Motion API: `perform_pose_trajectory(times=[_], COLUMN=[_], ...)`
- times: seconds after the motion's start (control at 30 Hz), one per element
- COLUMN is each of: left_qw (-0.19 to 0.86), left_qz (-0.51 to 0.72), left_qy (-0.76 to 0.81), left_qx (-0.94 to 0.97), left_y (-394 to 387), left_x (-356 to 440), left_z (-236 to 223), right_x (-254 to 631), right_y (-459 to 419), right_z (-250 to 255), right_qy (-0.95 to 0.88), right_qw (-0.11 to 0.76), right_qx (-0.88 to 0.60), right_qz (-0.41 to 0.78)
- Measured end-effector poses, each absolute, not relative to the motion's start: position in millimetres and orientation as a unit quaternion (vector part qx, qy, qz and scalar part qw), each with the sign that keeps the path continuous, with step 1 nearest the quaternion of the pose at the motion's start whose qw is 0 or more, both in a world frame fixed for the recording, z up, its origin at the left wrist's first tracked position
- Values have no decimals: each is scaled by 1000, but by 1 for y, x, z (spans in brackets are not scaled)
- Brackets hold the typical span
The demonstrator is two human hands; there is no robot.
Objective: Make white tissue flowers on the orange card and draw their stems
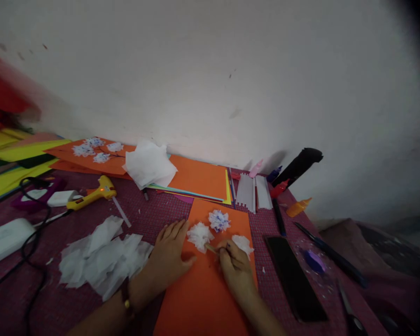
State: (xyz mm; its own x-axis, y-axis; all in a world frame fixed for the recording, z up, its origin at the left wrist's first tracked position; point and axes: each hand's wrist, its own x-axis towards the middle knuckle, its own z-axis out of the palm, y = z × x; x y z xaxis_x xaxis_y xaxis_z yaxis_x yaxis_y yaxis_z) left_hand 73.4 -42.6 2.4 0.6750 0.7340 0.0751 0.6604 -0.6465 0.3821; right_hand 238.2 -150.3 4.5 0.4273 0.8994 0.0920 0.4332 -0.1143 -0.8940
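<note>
An orange paper sheet (210,294) lies in front of me on the patterned mat. My left hand (170,254) rests flat on its left edge, fingers stretched out, next to a white tissue flower (199,235). My right hand (234,268) is closed round a thin stick or pencil (212,248) whose tip touches that flower. A blue-speckled tissue flower (219,220) sits just beyond, and another white one (242,243) lies beside my right hand.
Crumpled white tissue (101,259) lies at left, a yellow glue gun (93,193) behind it. More tissue (149,164) and orange sheets with flowers (91,151) sit near the wall. A black phone (294,280), pens and small bottles (297,207) are at right.
</note>
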Motion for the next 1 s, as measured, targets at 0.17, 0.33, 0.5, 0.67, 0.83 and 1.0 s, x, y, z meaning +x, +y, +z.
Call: perform_pose_trajectory(times=[0.17,0.33,0.5,0.67,0.83,1.0], left_qw=[173,187,191,203,204,205], left_qz=[114,113,127,115,124,130], left_qy=[392,388,384,385,381,381], left_qx=[896,895,895,893,893,892], left_y=[-42,-42,-43,-44,-44,-42], left_x=[74,74,74,74,74,73], left_z=[3,3,4,9,9,1], right_x=[239,235,231,229,233,254], right_y=[-150,-148,-147,-147,-147,-154], right_z=[-1,-1,0,-9,-4,25], right_qy=[-459,-445,-439,-443,-462,-394], right_qw=[486,505,510,496,495,584], right_qx=[-703,-689,-685,-700,-702,-675], right_qz=[244,269,280,260,221,218])
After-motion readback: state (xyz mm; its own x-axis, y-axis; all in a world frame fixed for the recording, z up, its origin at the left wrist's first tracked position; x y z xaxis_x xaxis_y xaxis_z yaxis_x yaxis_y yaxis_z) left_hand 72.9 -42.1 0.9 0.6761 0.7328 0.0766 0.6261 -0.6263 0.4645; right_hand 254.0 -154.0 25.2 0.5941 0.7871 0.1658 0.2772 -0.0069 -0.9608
